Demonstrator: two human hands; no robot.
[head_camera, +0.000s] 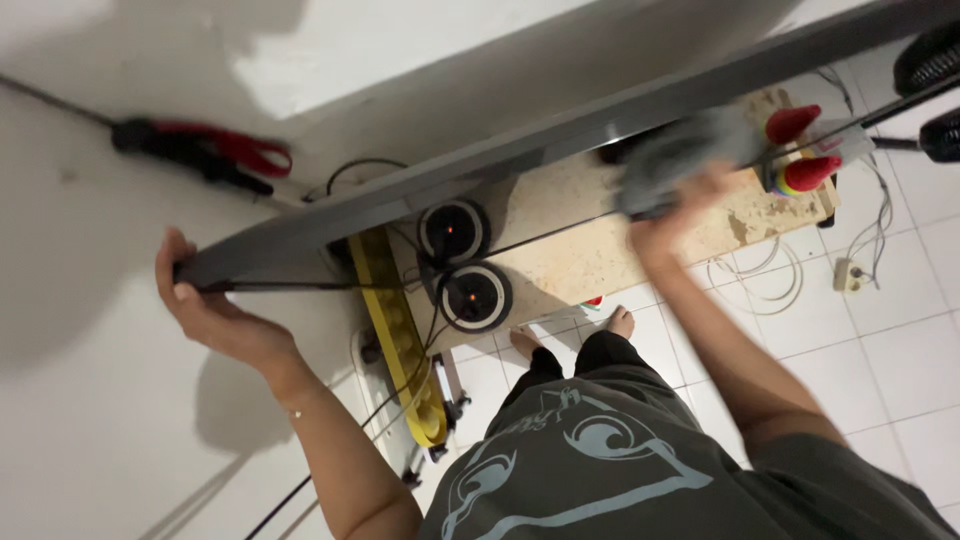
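Nearest the camera: the person's grey printed shirt (600, 470), both forearms reaching out from it. Bare feet (620, 322) on white floor tiles (900, 350) below.

Left hand (205, 300): grip closed around the end of a long grey bar (520, 150), thumb on top, fingers wrapped beneath. The bar runs diagonally from that hand up toward the top right corner of the frame.

Right hand (680, 200): at the bar farther along, holding a grey cloth (670, 155); heavily motion-blurred, so I cannot tell how tightly the grip is closed.

Surroundings: red-handled pliers (215, 150) on the white surface (80, 380) at upper left; a worn wooden board (600, 250) below the bar, with two round black devices (465, 265), a yellow perforated strip (400, 340), red cones (800, 145) and loose cables (760, 280).

Risk, as judged: the bar is held at one end only, so it could tilt or slip from the left hand and drop onto the devices, or toward the bare feet. The cloth could snag on the cables.
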